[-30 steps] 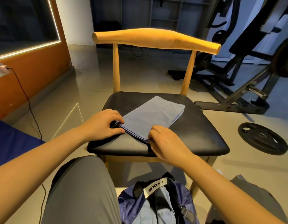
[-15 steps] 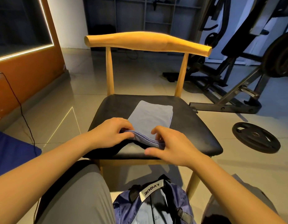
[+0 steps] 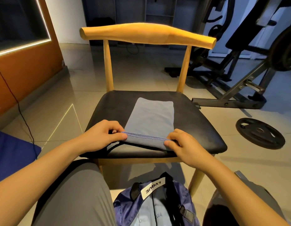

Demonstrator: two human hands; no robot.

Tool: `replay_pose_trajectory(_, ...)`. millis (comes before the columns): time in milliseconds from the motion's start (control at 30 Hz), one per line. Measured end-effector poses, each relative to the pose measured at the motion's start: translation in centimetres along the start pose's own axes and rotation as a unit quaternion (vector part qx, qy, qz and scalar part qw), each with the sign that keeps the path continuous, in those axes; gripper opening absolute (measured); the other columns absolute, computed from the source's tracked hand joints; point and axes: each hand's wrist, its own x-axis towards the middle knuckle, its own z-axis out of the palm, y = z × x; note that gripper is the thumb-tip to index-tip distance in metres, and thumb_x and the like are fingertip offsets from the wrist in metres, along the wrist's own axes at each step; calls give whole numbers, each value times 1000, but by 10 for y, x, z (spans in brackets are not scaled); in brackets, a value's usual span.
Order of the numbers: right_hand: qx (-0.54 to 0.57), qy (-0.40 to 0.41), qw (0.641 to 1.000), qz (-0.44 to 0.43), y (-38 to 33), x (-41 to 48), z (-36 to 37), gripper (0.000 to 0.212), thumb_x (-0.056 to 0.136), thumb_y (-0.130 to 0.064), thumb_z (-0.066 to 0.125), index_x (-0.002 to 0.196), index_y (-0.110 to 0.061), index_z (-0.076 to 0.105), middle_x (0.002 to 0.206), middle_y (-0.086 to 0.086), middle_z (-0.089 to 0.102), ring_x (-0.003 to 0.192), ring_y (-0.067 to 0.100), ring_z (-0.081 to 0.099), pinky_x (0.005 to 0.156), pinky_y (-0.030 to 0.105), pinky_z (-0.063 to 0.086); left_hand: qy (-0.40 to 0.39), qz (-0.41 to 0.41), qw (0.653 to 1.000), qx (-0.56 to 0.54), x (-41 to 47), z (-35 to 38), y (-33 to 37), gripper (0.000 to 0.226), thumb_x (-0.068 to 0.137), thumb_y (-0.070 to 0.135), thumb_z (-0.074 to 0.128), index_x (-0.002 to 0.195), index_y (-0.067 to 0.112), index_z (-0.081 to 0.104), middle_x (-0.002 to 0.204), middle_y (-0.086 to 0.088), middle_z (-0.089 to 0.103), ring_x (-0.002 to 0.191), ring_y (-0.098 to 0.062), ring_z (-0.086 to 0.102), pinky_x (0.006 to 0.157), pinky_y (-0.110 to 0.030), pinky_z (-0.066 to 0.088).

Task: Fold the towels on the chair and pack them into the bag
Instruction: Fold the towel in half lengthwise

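A folded grey-blue towel (image 3: 152, 118) lies lengthwise on the black seat of a wooden chair (image 3: 200, 124). Its near stitched edge is lifted off the seat. My left hand (image 3: 102, 136) pinches the near left corner and my right hand (image 3: 184, 144) pinches the near right corner. An open navy bag (image 3: 159, 204) with a white label sits on the floor below, between my knees. Pale cloth shows inside the bag.
Gym equipment (image 3: 249, 66) stands on the right behind the chair. A black weight plate (image 3: 259, 132) lies on the tiled floor to the right. An orange wall (image 3: 22, 67) with a black cable is on the left, and a blue cushion (image 3: 12, 154) sits at the left edge.
The towel has turned from a diagonal lie to straight lengthwise on the seat. Both hands shifted to its near corners and raised that edge.
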Motion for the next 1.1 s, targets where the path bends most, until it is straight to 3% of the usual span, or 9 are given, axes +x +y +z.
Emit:
replay_pose_trajectory(133, 26, 4, 998, 63, -1, 2, -3, 36, 104, -38, 52, 83, -10, 62, 88, 6, 56, 79, 20, 54, 74, 40, 46, 31, -62, 997, -29, 1, 6, 4, 20, 97, 31, 66, 82, 23, 76, 91, 3, 67, 88, -20, 65, 89, -40, 52)
replay_pose_trajectory(233, 17, -3, 995, 98, -2, 4, 1, 41, 104, -35, 50, 77, -5, 56, 78, 9, 54, 70, 21, 50, 64, 39, 41, 78, -109, 991, -31, 6, 18, 10, 29, 99, 31, 64, 82, 11, 75, 95, -11, 67, 88, -27, 64, 81, -34, 49)
replay_pose_trajectory(367, 19, 8, 988, 156, -1, 8, 5, 42, 100, -37, 54, 67, -12, 48, 62, 6, 44, 59, 21, 41, 58, 35, 34, 118, -129, 984, 17, 9, 32, 16, 39, 99, 33, 61, 80, 1, 72, 91, -20, 66, 80, -30, 64, 71, -31, 50)
replay_pose_trajectory(533, -33, 60, 980, 186, -3, 12, 2, 43, 90, -50, 67, 70, -16, 52, 65, -3, 56, 65, 20, 55, 58, 34, 43, 184, -109, 974, 79, 7, 40, 20, 23, 91, 28, 70, 72, 16, 66, 79, 0, 63, 70, -16, 59, 60, -24, 42)
replay_pose_trajectory(633, -7, 150, 985, 90, 0, 4, 9, 30, 88, -45, 73, 77, -26, 52, 80, -8, 54, 70, 13, 53, 60, 33, 47, 211, -44, 975, 54, 3, 41, 19, 17, 88, 21, 75, 81, 27, 62, 83, 9, 61, 71, -12, 57, 64, -22, 44)
replay_pose_trajectory(800, -44, 204, 975, -81, 14, -6, 22, 21, 94, -29, 70, 81, -23, 55, 85, -8, 48, 64, 14, 46, 54, 36, 45, 167, 36, 980, 97, 1, 38, 10, 12, 93, 20, 70, 99, 27, 78, 95, 17, 63, 88, -5, 61, 75, -18, 50)
replay_pose_trajectory(900, -88, 212, 966, -120, 17, -9, 24, 19, 101, -31, 57, 88, -18, 63, 93, -4, 54, 66, 19, 53, 52, 39, 49, 137, 94, 974, 155, -4, 32, 1, 19, 97, 25, 63, 109, 26, 78, 101, 17, 62, 96, -4, 59, 83, -26, 55)
replay_pose_trajectory(967, -104, 201, 965, -131, 18, -13, 23, 26, 102, -35, 48, 94, -18, 67, 96, -5, 56, 69, 18, 55, 52, 38, 49, 105, 117, 972, 176, -11, 28, -1, 32, 99, 40, 50, 116, 28, 75, 108, 20, 59, 102, -2, 56, 85, -23, 53)
replay_pose_trajectory(1100, -147, 138, 971, -126, 22, -20, 19, 24, 96, -45, 61, 107, -24, 64, 105, -8, 53, 77, 11, 53, 51, 32, 48, 71, 136, 969, 193, -16, 24, -5, 46, 91, 56, 50, 125, 32, 69, 116, 26, 53, 109, -2, 54, 86, -20, 49)
